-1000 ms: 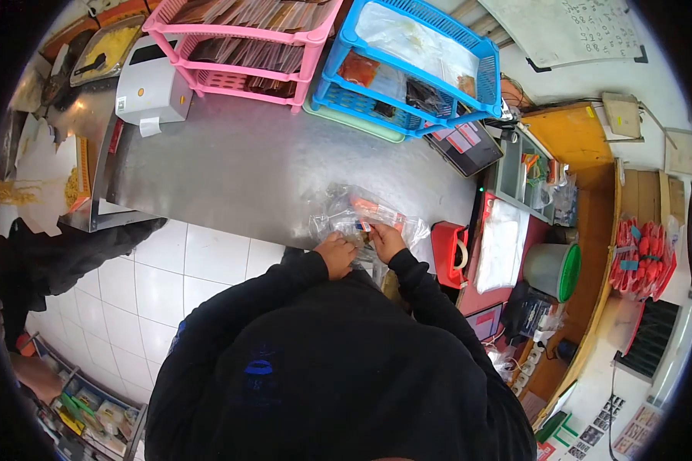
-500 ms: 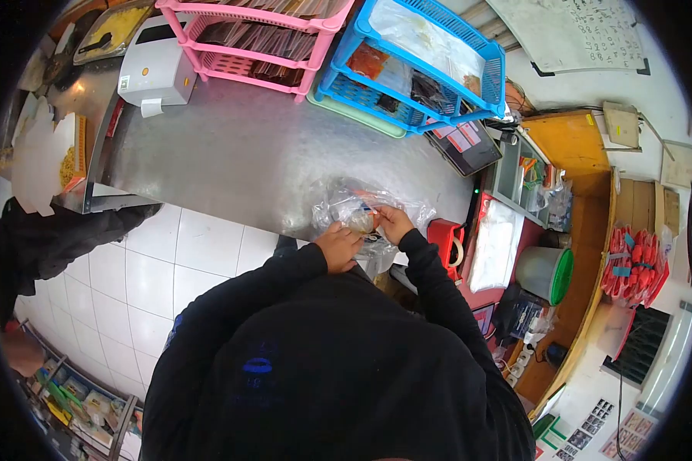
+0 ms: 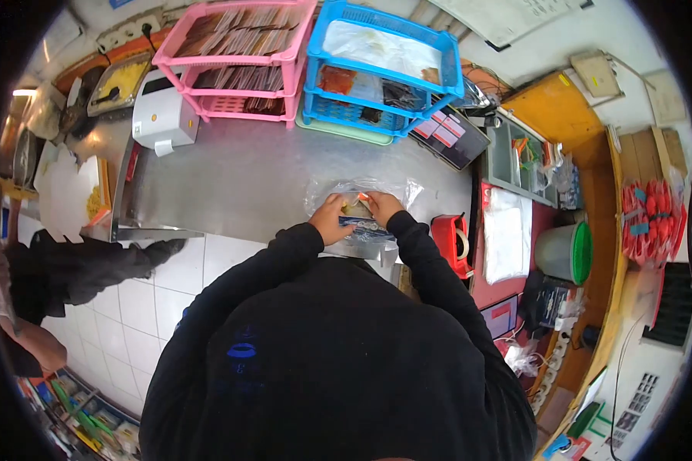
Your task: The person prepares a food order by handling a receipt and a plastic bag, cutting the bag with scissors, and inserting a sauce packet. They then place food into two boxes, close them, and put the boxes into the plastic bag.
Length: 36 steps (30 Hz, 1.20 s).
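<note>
A clear plastic bag [image 3: 400,189] lies spread on the steel counter near its front edge, dark and printed contents showing through the film. My left hand [image 3: 330,220] grips the bag's left side, thumb pointing inward over the contents. From the right, my right hand [image 3: 383,208] has its fingers closed at the bag's upper middle, on a small orange-and-white piece [image 3: 363,197]. Between the two hands sits a small yellowish packet [image 3: 352,206], partly covered by the fingers.
Behind stand a white label printer [image 3: 164,115], a pink tiered rack [image 3: 291,92] of packets, a blue tiered rack [image 3: 313,104] and a tablet screen [image 3: 451,138]. A red tape dispenser [image 3: 450,246] sits at the right. Another person's arm [image 3: 34,342] shows at far left.
Both hands and the bag now appear farther onto the counter, away from my body. The bag lies flatter. My view has shifted, and the other person's arm shows more at left.
</note>
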Motion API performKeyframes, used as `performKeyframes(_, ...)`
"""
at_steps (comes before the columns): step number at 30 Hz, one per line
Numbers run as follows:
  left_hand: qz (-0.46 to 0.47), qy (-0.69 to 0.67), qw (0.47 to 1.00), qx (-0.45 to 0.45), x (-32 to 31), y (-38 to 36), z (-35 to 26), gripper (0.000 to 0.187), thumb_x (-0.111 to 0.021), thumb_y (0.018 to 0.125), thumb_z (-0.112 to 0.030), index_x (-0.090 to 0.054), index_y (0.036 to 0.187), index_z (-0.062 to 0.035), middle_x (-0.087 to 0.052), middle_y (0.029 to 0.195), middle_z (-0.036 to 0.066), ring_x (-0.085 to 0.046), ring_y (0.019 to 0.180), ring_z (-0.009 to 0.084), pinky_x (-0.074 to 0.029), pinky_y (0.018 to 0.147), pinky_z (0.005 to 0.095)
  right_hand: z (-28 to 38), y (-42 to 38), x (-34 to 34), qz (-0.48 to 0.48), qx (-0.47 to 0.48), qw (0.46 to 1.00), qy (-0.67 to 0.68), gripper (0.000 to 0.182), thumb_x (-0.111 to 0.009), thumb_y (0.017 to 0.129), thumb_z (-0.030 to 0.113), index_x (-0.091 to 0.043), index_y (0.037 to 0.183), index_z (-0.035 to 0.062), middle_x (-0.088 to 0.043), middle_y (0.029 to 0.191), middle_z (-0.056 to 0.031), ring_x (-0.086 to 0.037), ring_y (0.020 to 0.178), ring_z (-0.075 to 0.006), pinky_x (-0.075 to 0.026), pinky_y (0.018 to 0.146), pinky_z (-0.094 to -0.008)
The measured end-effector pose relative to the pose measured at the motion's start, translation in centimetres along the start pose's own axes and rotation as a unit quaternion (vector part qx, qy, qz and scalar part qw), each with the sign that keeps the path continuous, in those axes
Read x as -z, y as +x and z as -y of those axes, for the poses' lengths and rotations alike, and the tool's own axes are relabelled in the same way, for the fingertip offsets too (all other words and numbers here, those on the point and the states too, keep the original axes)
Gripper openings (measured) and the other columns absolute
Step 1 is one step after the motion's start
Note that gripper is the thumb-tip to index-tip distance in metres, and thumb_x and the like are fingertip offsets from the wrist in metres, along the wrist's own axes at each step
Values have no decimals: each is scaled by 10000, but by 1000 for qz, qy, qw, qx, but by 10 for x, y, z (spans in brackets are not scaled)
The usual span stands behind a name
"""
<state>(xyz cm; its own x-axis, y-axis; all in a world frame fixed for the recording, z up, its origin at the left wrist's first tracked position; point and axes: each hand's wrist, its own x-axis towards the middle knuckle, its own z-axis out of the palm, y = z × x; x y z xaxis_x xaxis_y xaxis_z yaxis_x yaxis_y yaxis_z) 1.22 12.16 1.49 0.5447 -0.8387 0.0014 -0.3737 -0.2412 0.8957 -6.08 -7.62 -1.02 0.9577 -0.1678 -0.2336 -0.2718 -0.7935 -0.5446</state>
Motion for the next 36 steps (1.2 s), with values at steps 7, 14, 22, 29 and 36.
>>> performKeyframes(7, 13, 71, 997, -4, 0, 7, 8, 758, -717, 658, -223, -340, 1241, 82, -423, 1190, 240, -575, 936, 305, -439, 850, 352, 8, -2, 0, -47, -4, 999, 2, 269, -456, 836, 133, -578, 1060, 48, -610, 912, -200, -579, 848, -356, -456, 755, -413)
performKeyframes(14, 12, 55, 998, 5, 6, 10, 1, 766, -726, 654, -255, -352, 1235, 75, -432, 1186, 243, -580, 928, 299, -444, 838, 349, 9, 0, 3, -43, -10, 999, -9, 261, -441, 844, 147, -587, 1036, 47, -612, 881, -202, -582, 830, -360, -457, 738, -418)
performKeyframes(22, 16, 59, 998, -17, 9, 8, -2, 697, -735, 623, -273, -416, 1157, 43, -485, 1078, 192, -572, 889, 309, -464, 778, 360, 3, 3, -2, -76, 3, 997, -16, 232, -441, 834, 158, -593, 953, 28, -604, 824, -223, -581, 787, -375, -452, 701, -431)
performKeyframes(29, 41, 85, 995, 9, 16, 16, -4, 778, -752, 614, -321, -400, 1202, 47, -459, 1169, 216, -559, 957, 302, -444, 830, 353, 12, 0, 1, -104, -6, 994, -11, 222, -455, 837, 161, -597, 945, 29, -602, 805, -223, -582, 769, -375, -452, 685, -429)
performKeyframes(36, 56, 112, 992, -16, 20, 27, 0, 802, -766, 593, -315, -401, 1227, 13, -466, 1165, 203, -533, 1011, 302, -438, 844, 353, 10, 3, -1, -141, -15, 989, -42, 213, -459, 854, 168, -600, 934, 31, -605, 820, -216, -582, 774, -376, -454, 684, -426)
